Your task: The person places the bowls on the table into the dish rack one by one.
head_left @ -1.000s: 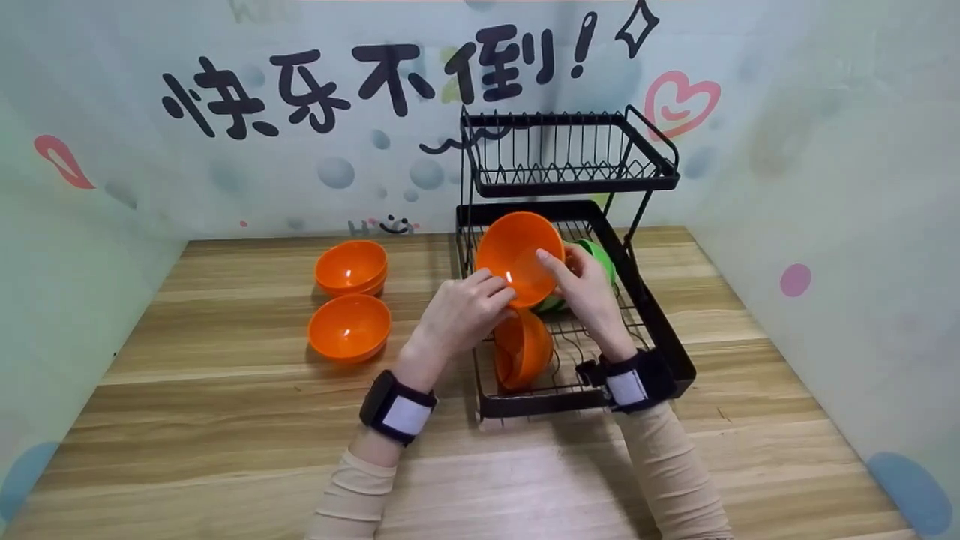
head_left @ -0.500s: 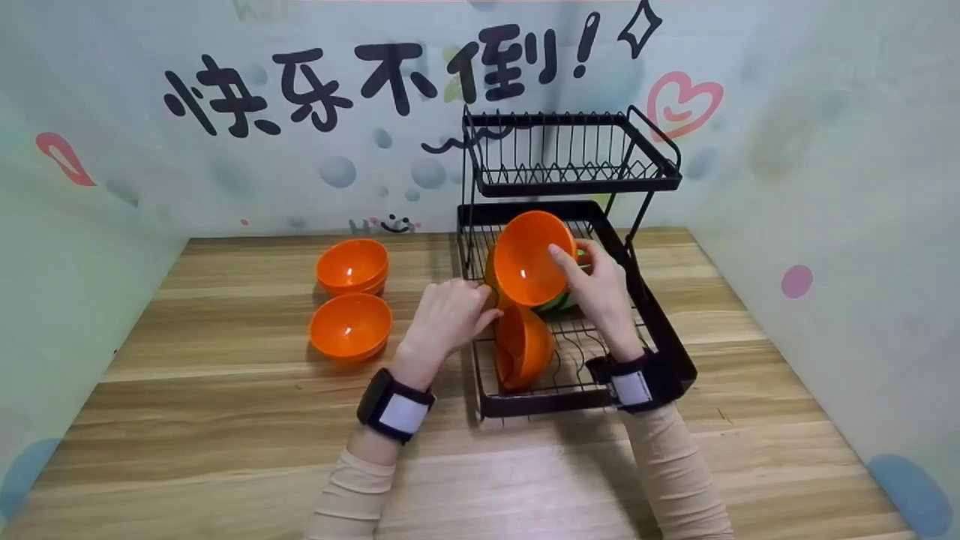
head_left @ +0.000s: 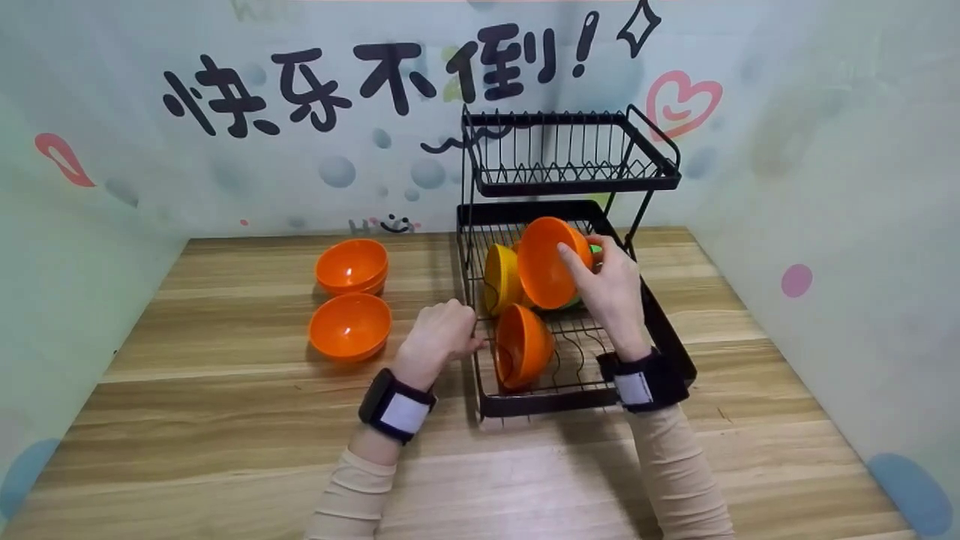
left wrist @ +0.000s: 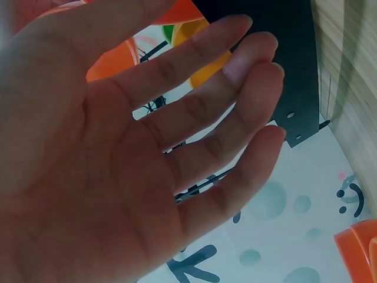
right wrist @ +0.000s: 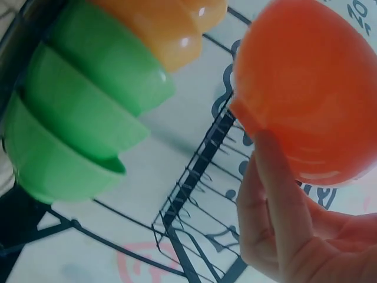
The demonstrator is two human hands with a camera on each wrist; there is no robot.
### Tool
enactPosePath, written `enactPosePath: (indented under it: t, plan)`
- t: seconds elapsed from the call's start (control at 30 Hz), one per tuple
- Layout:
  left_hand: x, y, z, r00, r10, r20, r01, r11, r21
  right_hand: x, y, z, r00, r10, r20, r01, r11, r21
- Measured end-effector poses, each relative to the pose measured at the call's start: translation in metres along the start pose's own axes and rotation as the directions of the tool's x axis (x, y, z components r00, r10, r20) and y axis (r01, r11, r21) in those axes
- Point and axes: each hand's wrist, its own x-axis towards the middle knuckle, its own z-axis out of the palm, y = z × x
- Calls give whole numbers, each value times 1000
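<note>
Orange bowl (head_left: 545, 262) — pinched in right hand (head_left: 611, 289) grip over rack (head_left: 667, 352); left hand (head_left: 439, 337) empty, relaxed; wall writing "快乐不倒!" (head_left: 375, 79).

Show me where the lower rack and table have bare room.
Lower rack: bare wires right of the front orange bowl, below the right hand. Its back is crowded with bowls. The table is bare in front of the two loose bowls.
</note>
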Motion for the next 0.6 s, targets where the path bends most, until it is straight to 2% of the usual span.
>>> enactPosePath:
  t: [0.3,0.6]
  plan:
    - [1,0,0,1000,-1,27,1,1000,-3,0,3,-7,1000,-16,-12,14,988,-154]
    - [0,0,0,999,-2,33,2,1000,-8,-3,2,-13,999,19,34,-7,948,-317]
